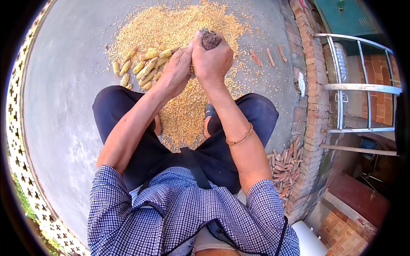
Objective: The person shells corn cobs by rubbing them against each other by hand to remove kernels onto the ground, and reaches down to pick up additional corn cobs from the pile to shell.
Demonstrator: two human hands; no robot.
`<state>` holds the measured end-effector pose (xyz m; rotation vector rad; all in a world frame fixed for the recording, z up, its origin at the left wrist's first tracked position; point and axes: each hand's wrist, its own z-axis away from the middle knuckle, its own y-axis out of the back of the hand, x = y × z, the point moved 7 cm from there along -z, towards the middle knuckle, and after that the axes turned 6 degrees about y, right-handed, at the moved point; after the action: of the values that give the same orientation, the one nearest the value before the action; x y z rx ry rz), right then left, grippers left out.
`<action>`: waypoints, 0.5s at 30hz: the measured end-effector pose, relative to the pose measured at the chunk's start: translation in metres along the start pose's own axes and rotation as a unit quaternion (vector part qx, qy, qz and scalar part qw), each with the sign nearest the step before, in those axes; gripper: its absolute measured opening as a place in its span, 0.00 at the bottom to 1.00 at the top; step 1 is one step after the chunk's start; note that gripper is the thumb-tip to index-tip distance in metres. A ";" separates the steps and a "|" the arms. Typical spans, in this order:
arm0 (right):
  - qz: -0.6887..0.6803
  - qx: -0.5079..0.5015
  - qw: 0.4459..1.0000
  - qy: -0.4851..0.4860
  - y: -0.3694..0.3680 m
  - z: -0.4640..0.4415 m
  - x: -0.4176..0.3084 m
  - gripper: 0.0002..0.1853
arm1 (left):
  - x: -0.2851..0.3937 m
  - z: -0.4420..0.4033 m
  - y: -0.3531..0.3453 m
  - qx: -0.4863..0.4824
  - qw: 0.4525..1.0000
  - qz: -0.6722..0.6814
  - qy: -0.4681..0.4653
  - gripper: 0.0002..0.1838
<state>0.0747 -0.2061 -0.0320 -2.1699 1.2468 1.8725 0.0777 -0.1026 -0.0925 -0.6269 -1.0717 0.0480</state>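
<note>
My right hand [212, 59] is closed around a corncob [211, 39], whose dark brown, rough end sticks out past the thumb and fingers. Pressed against it is my left hand [178, 70], with its fingers curled underneath. A sliver of yellow between the palms looks like an ear of corn; most of it is hidden. Below the hands, loose corn kernels [181, 113] lie heaped between my feet. Several yellow ears of corn [147, 68] lie piled left of my left hand.
A wide spread of kernels [162, 27] covers the concrete ahead. Bare cobs [270, 56] lie at the right, and more cobs [287, 168] are heaped beside the brick edging [316, 89]. A metal railing [363, 87] stands beyond it. A pierced wall [19, 123] runs along the left.
</note>
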 end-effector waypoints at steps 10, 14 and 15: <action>-0.375 -0.110 0.911 -0.131 -0.010 -0.014 0.009 0.17 | 0.015 -0.010 0.000 -0.009 0.995 0.096 -0.013 0.23; -0.307 -0.134 0.940 -0.059 -0.015 -0.002 -0.001 0.22 | 0.007 -0.007 0.004 -0.014 0.999 0.036 -0.016 0.21; -0.207 -0.113 0.971 -0.024 -0.021 -0.003 0.009 0.22 | 0.002 -0.008 0.002 -0.037 0.999 0.009 -0.011 0.20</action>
<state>0.0888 -0.1978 -0.0485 -2.2479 0.5307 1.9405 0.0865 -0.1035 -0.0944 -0.7049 -1.0930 0.0303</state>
